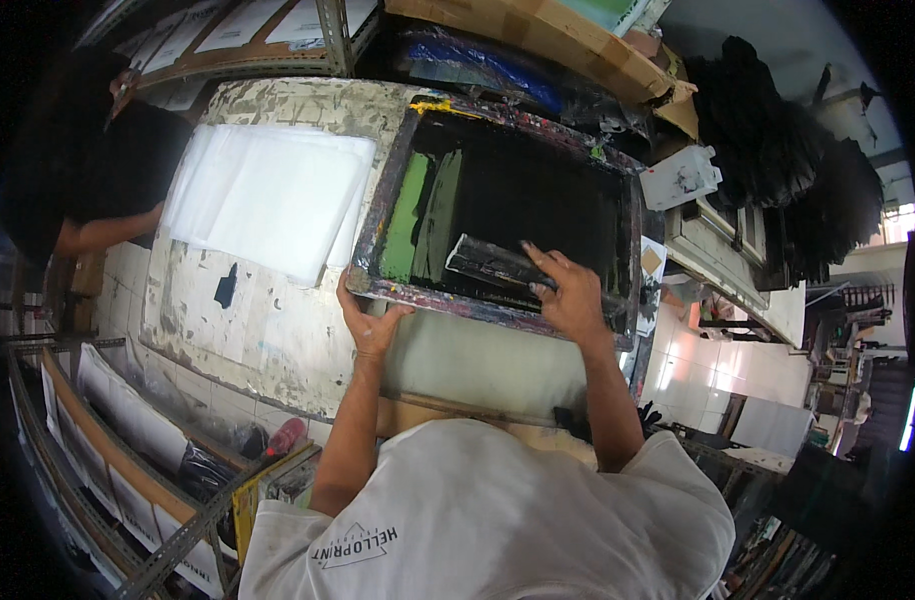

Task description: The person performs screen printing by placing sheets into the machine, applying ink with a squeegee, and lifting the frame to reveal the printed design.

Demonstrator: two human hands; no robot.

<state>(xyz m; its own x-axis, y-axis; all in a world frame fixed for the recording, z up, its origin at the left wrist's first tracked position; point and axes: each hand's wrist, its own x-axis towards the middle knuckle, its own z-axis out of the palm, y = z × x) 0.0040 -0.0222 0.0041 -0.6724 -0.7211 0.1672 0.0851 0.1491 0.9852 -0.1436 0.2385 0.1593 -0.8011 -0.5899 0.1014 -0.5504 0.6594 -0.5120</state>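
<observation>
A screen-printing frame (478, 311) lies tilted on the worn table (263, 325), its rim crusted with dried paint. Black ink (538, 180) covers most of the mesh, with a green strip (408, 215) showing along the left side. My left hand (371, 325) grips the frame's near left corner. In my right hand (575, 295) is a squeegee (498, 264) smeared with black, held across the near part of the mesh. Its fingers wrap the tool, and the index finger stretches along it. The squeegee's lower edge is partly hidden by the hand.
White sheets (268, 195) lie stacked left of the frame. A co-worker's arm (108, 233) reaches to the table's left edge. A stained white plastic container (682, 178) stands beyond the frame's right corner. Racks with boards (128, 430) stand at lower left; dark cloths (768, 130) hang at right.
</observation>
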